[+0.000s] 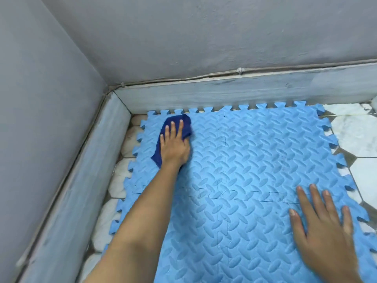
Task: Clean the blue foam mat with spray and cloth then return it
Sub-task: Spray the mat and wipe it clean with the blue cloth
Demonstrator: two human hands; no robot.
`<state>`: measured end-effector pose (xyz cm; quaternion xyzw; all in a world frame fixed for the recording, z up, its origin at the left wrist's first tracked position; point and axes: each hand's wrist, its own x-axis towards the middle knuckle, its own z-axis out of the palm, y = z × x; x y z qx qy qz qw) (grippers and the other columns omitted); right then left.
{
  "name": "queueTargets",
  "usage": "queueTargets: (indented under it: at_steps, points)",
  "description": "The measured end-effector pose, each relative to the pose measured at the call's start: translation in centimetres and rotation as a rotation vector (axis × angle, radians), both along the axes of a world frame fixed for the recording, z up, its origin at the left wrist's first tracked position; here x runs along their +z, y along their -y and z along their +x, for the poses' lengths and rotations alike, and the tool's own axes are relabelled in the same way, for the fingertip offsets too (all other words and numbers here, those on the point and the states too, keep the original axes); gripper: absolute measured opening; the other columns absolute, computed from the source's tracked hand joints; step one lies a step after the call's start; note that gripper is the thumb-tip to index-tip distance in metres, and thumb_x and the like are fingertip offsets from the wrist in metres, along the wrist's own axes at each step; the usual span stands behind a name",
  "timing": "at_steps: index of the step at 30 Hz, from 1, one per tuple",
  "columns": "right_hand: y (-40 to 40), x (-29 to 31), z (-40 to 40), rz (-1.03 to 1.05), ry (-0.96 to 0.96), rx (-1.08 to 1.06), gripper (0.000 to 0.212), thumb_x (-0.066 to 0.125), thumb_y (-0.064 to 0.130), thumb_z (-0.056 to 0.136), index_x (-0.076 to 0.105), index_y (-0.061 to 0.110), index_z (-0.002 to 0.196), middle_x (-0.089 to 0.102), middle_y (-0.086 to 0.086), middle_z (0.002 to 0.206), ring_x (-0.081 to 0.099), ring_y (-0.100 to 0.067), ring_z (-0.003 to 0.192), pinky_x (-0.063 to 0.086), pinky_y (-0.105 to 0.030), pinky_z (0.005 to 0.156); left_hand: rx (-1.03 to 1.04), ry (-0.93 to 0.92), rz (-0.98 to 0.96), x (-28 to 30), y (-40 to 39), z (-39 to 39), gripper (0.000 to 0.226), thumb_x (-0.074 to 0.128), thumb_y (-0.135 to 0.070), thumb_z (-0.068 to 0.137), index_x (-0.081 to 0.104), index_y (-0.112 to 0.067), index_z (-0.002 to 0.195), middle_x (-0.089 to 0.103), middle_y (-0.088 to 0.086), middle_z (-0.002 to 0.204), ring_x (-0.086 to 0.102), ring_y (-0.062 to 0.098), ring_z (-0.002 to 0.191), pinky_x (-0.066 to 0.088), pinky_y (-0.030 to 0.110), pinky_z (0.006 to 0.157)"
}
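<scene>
Wiping was the step in hand: the left hand (175, 147), fingers spread flat, pressed a dark blue cloth (175, 133) onto the far left corner of the blue foam mat (240, 180), which lay on the tiled floor (359, 139) close against the skirting (224, 94). The right hand (324, 225) lay open, palm down, bracing the near right tile. Overlapping strokes along the embossed ridges would probably lift dirt best, with that brace keeping the interlocked tiles from sliding apart.
</scene>
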<state>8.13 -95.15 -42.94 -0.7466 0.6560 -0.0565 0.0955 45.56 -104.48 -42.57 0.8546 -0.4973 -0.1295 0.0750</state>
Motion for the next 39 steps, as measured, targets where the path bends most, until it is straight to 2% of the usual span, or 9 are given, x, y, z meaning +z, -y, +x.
queueTargets:
  at_steps: [2, 4, 10, 13, 20, 26, 28, 33, 39]
  points:
    - [0.1, 0.2, 0.4, -0.001, -0.001, -0.002, 0.064, 0.020, 0.054, 0.095, 0.030, 0.028, 0.152, 0.021, 0.003, 0.161, 0.013, -0.019, 0.150, -0.002, -0.045, 0.119, 0.189, -0.022, 0.073, 0.4, 0.3, 4.1, 0.060, 0.020, -0.038, 0.101, -0.008, -0.029, 0.152, -0.009, 0.003, 0.161, -0.011, 0.023, 0.147, -0.005, 0.044, 0.119]
    - [-0.1, 0.2, 1.0, 0.004, -0.006, 0.008, 0.063, 0.021, 0.052, 0.096, 0.030, 0.026, 0.152, 0.023, 0.001, 0.161, 0.012, -0.020, 0.150, -0.002, -0.046, 0.120, 0.153, -0.014, 0.095, 0.6, -0.5, 4.2, 0.059, 0.020, -0.040, 0.101, -0.007, -0.029, 0.153, -0.010, 0.004, 0.161, -0.013, 0.024, 0.147, -0.005, 0.045, 0.119]
    - [2.6, 1.3, -1.3, -0.083, 0.135, 0.020, 0.046, 0.037, 0.040, 0.090, 0.064, 0.030, 0.125, 0.059, 0.003, 0.136, 0.052, -0.024, 0.125, 0.029, -0.044, 0.104, -0.746, -0.038, -0.033, 0.7, -13.5, -15.0, 0.072, 0.039, -0.037, 0.085, 0.016, -0.029, 0.153, 0.005, 0.002, 0.161, 0.007, 0.024, 0.148, 0.009, 0.043, 0.117]
    - [4.7, 0.9, -4.1, -0.116, 0.167, -0.029, 0.046, 0.037, 0.025, 0.092, 0.060, 0.027, 0.132, 0.053, -0.002, 0.143, 0.045, -0.030, 0.133, 0.027, -0.052, 0.111, -1.050, -0.035, -0.022, 0.5, -19.4, -21.5, 0.080, 0.047, -0.041, 0.070, 0.035, -0.026, 0.148, 0.026, 0.004, 0.156, 0.032, 0.024, 0.141, 0.023, 0.041, 0.110]
    - [4.7, -0.4, -4.5, -0.102, 0.042, -0.015, 0.058, 0.025, 0.019, 0.091, 0.042, 0.017, 0.146, 0.037, -0.008, 0.155, 0.025, -0.028, 0.147, 0.019, -0.051, 0.118, -0.786, -0.009, -0.093, -0.5, -2.0, -21.5, 0.065, 0.025, -0.041, 0.092, 0.005, -0.033, 0.153, -0.002, -0.002, 0.162, -0.005, 0.017, 0.148, -0.007, 0.037, 0.119]
    - [4.4, -0.6, -4.4, -0.113, 0.073, -0.011, 0.053, 0.029, 0.019, 0.094, 0.045, 0.019, 0.145, 0.037, -0.004, 0.155, 0.023, -0.022, 0.148, 0.022, -0.045, 0.118, -0.417, -0.031, -0.039, -0.4, 12.7, -21.1, 0.060, 0.023, -0.040, 0.100, 0.002, -0.025, 0.154, -0.009, 0.004, 0.161, -0.011, 0.022, 0.147, -0.005, 0.042, 0.119]
    - [4.5, -0.7, -4.6, -0.128, 0.075, -0.008, 0.051, 0.032, 0.018, 0.094, 0.047, 0.018, 0.143, 0.039, -0.003, 0.154, 0.024, -0.022, 0.148, 0.025, -0.045, 0.117, -0.467, 0.004, -0.063, -0.2, 11.3, -22.2, 0.063, 0.020, -0.042, 0.098, 0.003, -0.019, 0.154, -0.013, 0.006, 0.161, -0.014, 0.025, 0.147, -0.005, 0.045, 0.119]
    - [4.5, -0.8, -4.8, -0.163, 0.114, -0.006, 0.052, 0.040, 0.014, 0.091, 0.051, 0.018, 0.141, 0.042, -0.003, 0.152, 0.028, -0.024, 0.147, 0.029, -0.047, 0.115, -0.985, -0.052, -0.085, 0.4, -4.1, -23.2, 0.070, 0.027, -0.039, 0.088, 0.016, -0.017, 0.153, 0.004, 0.000, 0.161, 0.003, 0.019, 0.148, 0.008, 0.040, 0.118]
    - [5.0, -0.8, -4.9, -0.149, 0.124, -0.010, 0.053, 0.040, 0.014, 0.090, 0.049, 0.018, 0.142, 0.043, -0.003, 0.152, 0.027, -0.024, 0.147, 0.030, -0.046, 0.115, -0.761, 0.032, -0.043, 0.0, 10.7, -25.5, 0.063, 0.025, -0.038, 0.095, 0.005, -0.024, 0.154, -0.002, 0.000, 0.162, -0.002, 0.019, 0.148, -0.003, 0.039, 0.119]
